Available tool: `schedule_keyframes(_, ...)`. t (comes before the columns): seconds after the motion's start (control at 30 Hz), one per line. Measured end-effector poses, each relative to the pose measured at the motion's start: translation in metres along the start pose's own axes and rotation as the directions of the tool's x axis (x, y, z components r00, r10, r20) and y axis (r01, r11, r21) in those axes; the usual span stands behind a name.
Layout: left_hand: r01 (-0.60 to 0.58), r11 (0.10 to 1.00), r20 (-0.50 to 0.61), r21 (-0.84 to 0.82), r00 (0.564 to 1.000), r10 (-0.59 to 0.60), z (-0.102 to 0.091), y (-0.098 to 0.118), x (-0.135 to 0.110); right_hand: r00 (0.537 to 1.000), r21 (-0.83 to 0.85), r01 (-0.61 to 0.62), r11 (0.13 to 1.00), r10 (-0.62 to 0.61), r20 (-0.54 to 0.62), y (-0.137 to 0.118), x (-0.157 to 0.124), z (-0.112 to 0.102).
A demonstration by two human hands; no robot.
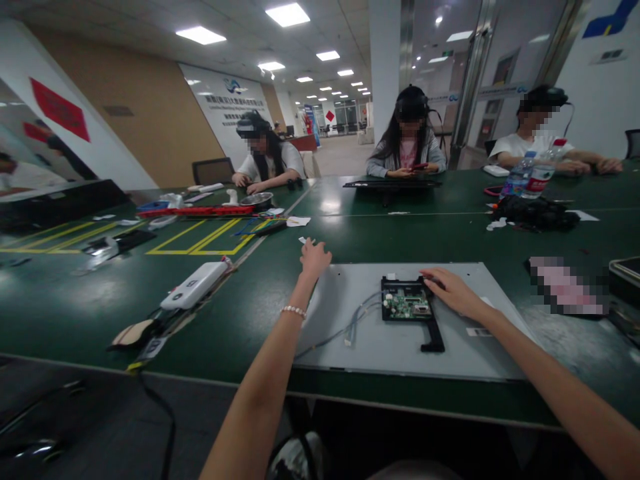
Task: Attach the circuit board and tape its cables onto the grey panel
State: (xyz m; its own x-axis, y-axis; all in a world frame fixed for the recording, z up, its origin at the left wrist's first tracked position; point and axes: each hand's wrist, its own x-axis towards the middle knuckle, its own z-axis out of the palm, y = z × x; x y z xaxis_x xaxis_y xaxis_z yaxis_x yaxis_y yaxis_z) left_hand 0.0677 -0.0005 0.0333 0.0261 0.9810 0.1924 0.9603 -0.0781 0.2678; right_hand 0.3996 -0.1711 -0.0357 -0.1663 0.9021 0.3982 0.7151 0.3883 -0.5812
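Note:
A grey flat panel [360,357] lies on the green table in front of me, a black plastic bracket [433,333] on top of it. Within the bracket sits a green circuit board [407,305], with a grey cable [356,320] running from its left side across the panel. My right hand [454,292] has its thumb and fingers closed at the bracket's upper right corner. Just beyond the panel's far left corner is my left hand [315,257], fingers bent together, with a small white piece [303,240] at their tips.
To the left lie a white power strip [196,285] and a red tray [200,211] among loose parts. A phone [567,287] rests on the right, with bottles [540,177] and a black cable bundle [535,212] farther back. People wearing headsets sit across the table.

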Motion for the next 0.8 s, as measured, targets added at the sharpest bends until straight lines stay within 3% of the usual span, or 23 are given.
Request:
schedule_keyframes(0.2, -0.012, 0.999, 0.032, 0.036, 0.999, 0.011, 0.003, -0.017, 0.019, 1.0, 0.002, 0.002, 1.0, -0.002, -0.002, 0.002, 0.0, 0.002)
schedule_keyframes(0.5, -0.095, 0.994, 0.057, 0.054, 0.994, 0.092, 0.004, -0.009, 0.033, 1.0, -0.005, 0.009, 1.0, -0.009, 0.006, 0.004, 0.001, 0.001)
schedule_keyframes(0.63, -0.198, 0.978, 0.011, 0.066, 0.98, 0.197, 0.002, 0.001, 0.017, 1.0, 0.005, 0.002, 1.0, -0.002, 0.001, 0.002, 0.001, 0.001)
schedule_keyframes(0.8, -0.423, 0.904, -0.062, 0.066, 0.902, 0.427, -0.02, 0.022, -0.032, 1.0, 0.018, 0.002, 1.0, -0.002, -0.006, -0.003, 0.0, -0.002)
